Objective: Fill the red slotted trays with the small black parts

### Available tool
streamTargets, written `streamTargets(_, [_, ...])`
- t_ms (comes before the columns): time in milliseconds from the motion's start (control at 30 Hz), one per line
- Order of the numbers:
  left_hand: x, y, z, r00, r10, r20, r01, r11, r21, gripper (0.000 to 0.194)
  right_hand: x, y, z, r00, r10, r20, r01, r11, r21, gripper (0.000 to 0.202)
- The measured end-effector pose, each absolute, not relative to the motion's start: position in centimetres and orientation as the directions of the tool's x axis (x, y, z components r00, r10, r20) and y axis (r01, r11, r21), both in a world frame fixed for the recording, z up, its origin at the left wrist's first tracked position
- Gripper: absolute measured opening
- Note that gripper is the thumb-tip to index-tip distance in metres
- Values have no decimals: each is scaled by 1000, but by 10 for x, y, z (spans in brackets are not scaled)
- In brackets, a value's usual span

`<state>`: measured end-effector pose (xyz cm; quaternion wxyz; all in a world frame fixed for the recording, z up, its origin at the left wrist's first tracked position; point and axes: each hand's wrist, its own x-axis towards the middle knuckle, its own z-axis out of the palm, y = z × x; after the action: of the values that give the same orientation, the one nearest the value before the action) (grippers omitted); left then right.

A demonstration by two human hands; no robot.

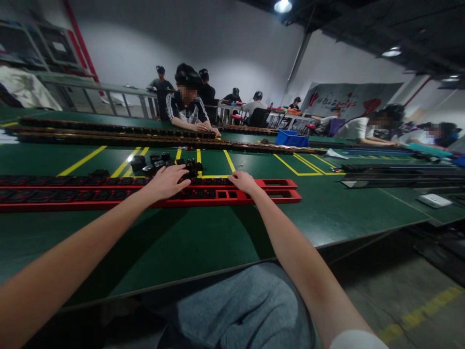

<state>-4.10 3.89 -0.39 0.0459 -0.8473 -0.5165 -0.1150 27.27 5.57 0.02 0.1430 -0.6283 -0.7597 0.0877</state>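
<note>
Red rails (203, 202) are lying beneath the grip — left hand (169, 182) reaching over them, fingers spread; right hand (244, 183) resting on them, any pinch being unclear — while black parts (138, 163) are sitting just beyond on the green table (345, 208).

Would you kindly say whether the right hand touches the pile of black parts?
Apart: the head view shows green tabletop between the right hand and the pile.

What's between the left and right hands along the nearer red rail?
The head view shows, going from the left hand, black parts in the nearer red rail, then square openings toward the right hand.
</note>
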Motion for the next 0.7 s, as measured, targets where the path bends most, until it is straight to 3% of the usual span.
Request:
streamTargets(267, [0,79,17,521,854,4,854,-521,4,51,274,57,-1,-174,978,117,932,202,-301,37])
streamTargets(467, [16,92,14,369,926,80,929,-370,-1,35,277,62,-5,-178,977,119,930,207,-305,37])
streamTargets(600, [22,96,11,311,933,182,931,-337,139,31,277,62,-6,-184,969,163,906,231,-355,32])
streamTargets(700, [35,92,12,273,896,351,823,-406,397,34,274,60,-5,-185,923,336,846,323,-423,20])
